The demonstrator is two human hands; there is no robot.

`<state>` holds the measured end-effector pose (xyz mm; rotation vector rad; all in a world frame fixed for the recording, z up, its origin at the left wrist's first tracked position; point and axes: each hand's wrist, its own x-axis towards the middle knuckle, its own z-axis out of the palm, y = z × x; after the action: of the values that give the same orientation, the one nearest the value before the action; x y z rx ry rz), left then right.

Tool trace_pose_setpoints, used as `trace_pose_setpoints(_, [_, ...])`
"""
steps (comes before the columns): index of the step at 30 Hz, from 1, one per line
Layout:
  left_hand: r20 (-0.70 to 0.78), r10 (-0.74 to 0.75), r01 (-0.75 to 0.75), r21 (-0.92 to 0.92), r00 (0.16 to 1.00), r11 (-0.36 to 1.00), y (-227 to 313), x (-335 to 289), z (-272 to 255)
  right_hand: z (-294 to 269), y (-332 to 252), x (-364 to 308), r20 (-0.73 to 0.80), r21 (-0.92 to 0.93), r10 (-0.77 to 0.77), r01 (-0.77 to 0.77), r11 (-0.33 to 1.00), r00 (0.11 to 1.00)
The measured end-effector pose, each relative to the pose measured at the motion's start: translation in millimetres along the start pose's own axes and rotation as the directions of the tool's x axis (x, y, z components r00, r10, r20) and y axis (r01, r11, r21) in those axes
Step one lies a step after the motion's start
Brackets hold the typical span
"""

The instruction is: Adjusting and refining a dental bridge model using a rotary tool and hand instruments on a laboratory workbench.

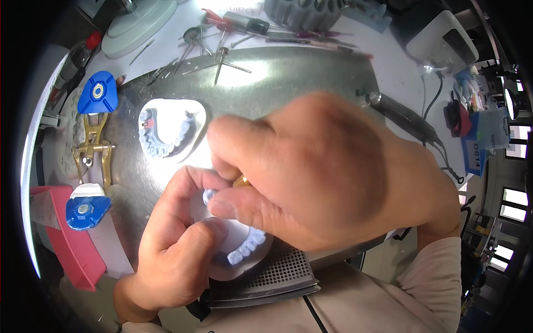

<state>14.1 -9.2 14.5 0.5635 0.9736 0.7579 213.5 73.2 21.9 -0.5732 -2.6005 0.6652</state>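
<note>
The left hand (180, 247) pinches one tooth model (239, 236); the right hand (319, 166) pinches a golden piece (241, 181) there; work seems unfinished, result hidden.

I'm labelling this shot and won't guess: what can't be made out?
All in the head view:
Gold piece: mostly hidden by the right hand, itself blurred.
Held dental model: part of its tooth row, covered by right and left hand.
Gray holder: cut off by the upper edge.

Printed characters (476, 151) mark the blue box (471, 165).
</note>
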Motion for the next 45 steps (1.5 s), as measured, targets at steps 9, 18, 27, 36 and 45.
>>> trace_pose_setpoints(9, [-0.041, 0.049, -0.05, -0.025, 0.998, 0.998, -2, 1, 3, -3, -5, 2, -0.032, -0.13, 0.0, -0.004, 0.991, 0.999])
trace_pose_setpoints(18, [-0.075, 0.035, -0.038, -0.037, 0.997, 0.999, -2, -1, 4, -5, -6, 9, 0.0, 0.112, 0.076, -0.076, 0.991, 0.997])
trace_pose_setpoints(27, [0.017, 0.2, -0.192, -0.209, 0.98, 0.959, 1, 7, -2, -8, -5, 3, -0.195, -0.043, 0.054, -0.064, 0.997, 0.979])
trace_pose_setpoints(36, [-0.013, 0.412, -0.41, -0.129, 0.911, 0.903, -8, 5, 1, -14, -16, 7, -0.37, 0.061, 0.13, -0.115, 0.991, 0.92])
trace_pose_setpoints(45, [-0.112, 0.381, -0.387, -0.036, 0.918, 0.921, -3, 1, -3, 1, -20, 6, -0.37, -0.164, -0.244, 0.196, 0.967, 0.896])
